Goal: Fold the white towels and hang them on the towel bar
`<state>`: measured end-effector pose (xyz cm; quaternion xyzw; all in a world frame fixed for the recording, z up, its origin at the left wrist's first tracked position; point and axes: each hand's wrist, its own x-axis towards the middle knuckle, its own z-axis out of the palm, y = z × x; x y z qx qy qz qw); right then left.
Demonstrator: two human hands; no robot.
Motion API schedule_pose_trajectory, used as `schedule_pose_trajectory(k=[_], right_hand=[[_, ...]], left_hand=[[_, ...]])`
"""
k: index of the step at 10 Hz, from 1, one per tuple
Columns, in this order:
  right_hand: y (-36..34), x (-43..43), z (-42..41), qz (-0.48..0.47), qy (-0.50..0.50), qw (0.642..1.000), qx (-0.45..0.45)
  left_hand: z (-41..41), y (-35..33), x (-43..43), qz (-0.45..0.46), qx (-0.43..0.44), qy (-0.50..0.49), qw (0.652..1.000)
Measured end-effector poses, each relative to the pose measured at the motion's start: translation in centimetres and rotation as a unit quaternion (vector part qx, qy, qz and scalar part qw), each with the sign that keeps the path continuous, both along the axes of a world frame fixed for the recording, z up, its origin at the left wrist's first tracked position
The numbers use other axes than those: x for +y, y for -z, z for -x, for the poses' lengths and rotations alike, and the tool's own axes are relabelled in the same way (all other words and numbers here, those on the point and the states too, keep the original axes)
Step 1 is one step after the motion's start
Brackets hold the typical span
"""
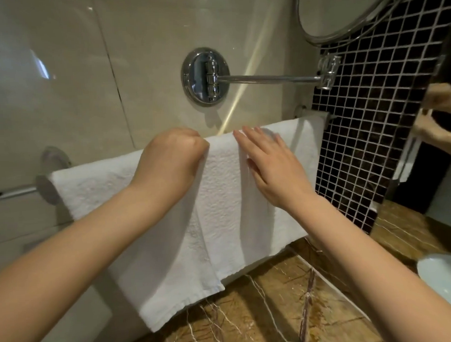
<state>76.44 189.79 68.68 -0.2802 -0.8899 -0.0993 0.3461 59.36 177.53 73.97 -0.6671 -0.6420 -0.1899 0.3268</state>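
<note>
Gripping the edge of one white towel [220, 196] with curled fingers, left hand [170, 157]; right hand [272, 164] flat, fingers straight, on the neighbouring towel [303, 152]. Both draped over the towel bar [44, 187], above a marble counter [288, 309].

— What carries the towels?
— The towel bar [46, 188] before me; white towels [220, 196] drape over it, overlapping.
— And below?
— A brown marble counter [288, 309], with a white basin [442, 273] at its right.
</note>
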Motion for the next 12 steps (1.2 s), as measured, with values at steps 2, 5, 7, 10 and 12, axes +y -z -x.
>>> schedule_pose_trajectory(k=[2, 5, 7, 10, 12], right_hand=[[-0.5, -0.9, 0.1, 0.024, 0.028, 0.999, -0.007], [-1.8, -8.1, 5.0, -0.006, -0.087, 0.996, -0.032], [-1.5, -9.8, 7.4, -0.034, -0.069, 0.993, -0.088], [-1.3, -11.1, 7.9, 0.023, -0.041, 0.995, -0.085], [-5.9, -13.1, 7.1, 0.093, 0.002, 0.990, -0.109]], left_hand=[[0.8, -0.9, -1.3, 0.009, -0.028, 0.034, 0.999], [6.8, -1.4, -10.4, 0.011, -0.004, -0.011, 1.000], [7.5, -1.6, -10.8, 0.040, 0.025, -0.002, 0.999], [8.1, -1.1, -10.5, 0.084, 0.007, -0.042, 0.996], [7.4, -4.7, -10.1, 0.100, -0.091, -0.064, 0.989]])
